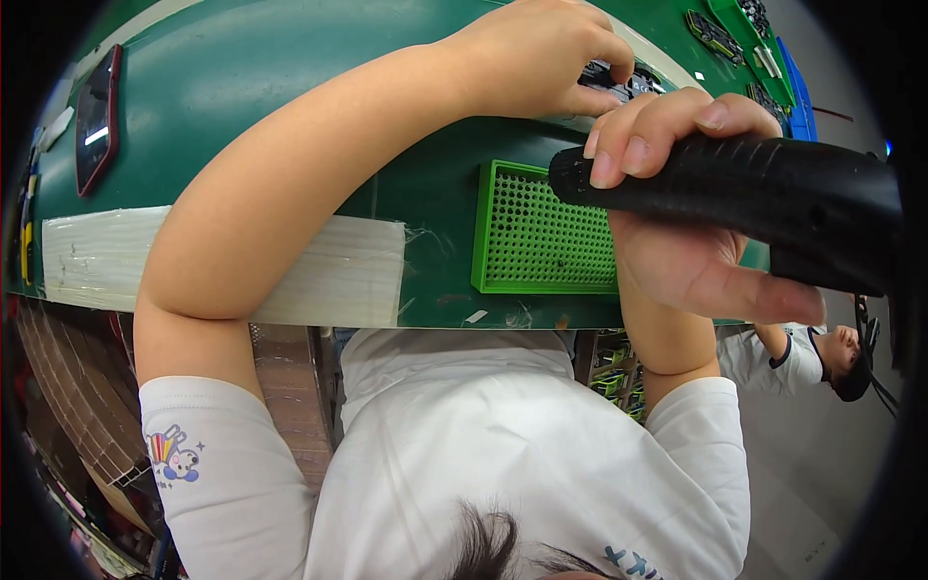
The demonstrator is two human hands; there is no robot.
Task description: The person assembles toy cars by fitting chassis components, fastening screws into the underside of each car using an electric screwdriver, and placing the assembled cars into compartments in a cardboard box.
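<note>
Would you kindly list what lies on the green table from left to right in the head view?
Dark phone with red edge → pale taped strip → green perforated plastic tray → black textured tool handle gripped by the right hand.

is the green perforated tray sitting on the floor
No, the green perforated tray lies on the green table, just below the right hand gripping a black tool.

- We see a dark green table (271, 68) with a strip of off-white tape (319, 275) across its near edge.
- We note a bright green tray (527, 237) patterned with rows of small round holes.
- Our right hand (677, 193) grips a matte black tool (754, 193).
- We spot a red-edged phone (97, 116) with a dark screen.
- Our white sleeve (193, 435) carries a small rainbow cartoon print.
</note>
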